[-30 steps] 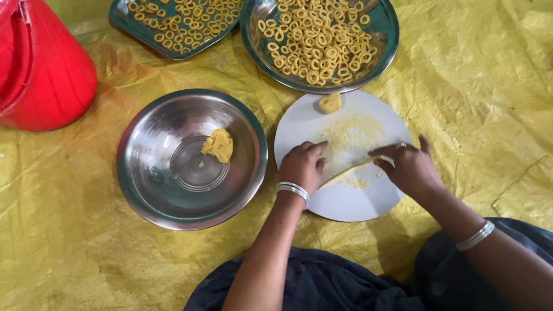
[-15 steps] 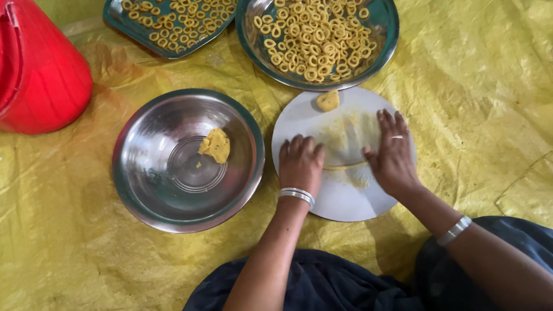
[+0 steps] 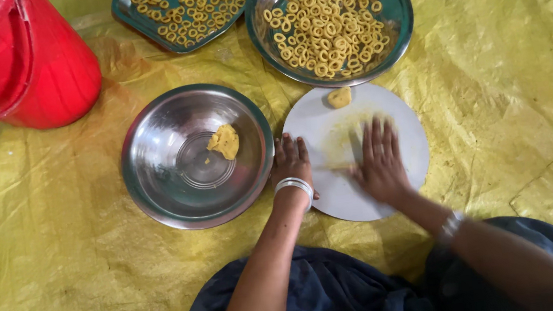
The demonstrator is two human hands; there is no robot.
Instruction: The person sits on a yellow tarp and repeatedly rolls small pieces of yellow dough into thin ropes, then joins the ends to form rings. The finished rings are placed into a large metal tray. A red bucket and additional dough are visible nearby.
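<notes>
Dark cloth [image 3: 351, 301] of my lap fills the nearest strip, at six o'clock. Just beyond it lies the round white board [image 3: 406, 182], set on the yellow plastic sheet [image 3: 61, 294]. Both palms press flat on it: my left hand [image 3: 291, 163] rests at the board's nine o'clock edge, fingers straight and together, gripping nothing; my right hand [image 3: 379, 160] is spread flat over the middle, slightly blurred, with a thin yellow dough strand [image 3: 340, 166] peeking out between the two hands, under the right palm. A small dough lump [image 3: 339, 97] sits at the board's twelve o'clock rim, apart from my fingertips.

At nine o'clock from my left hand, almost touching the board, stands a steel bowl [image 3: 154, 191] holding one dough piece [image 3: 225, 141]. Farther off, at twelve o'clock, a wide steel dish [image 3: 400, 14] carries many small dough rings [image 3: 323, 23]; its rim overlaps the board's far edge. At eleven o'clock a green tray [image 3: 133, 18] holds more rings. A red bucket [image 3: 48, 71] stands at ten o'clock, no label visible.

Open sheet stretches at three o'clock and at seven o'clock.
</notes>
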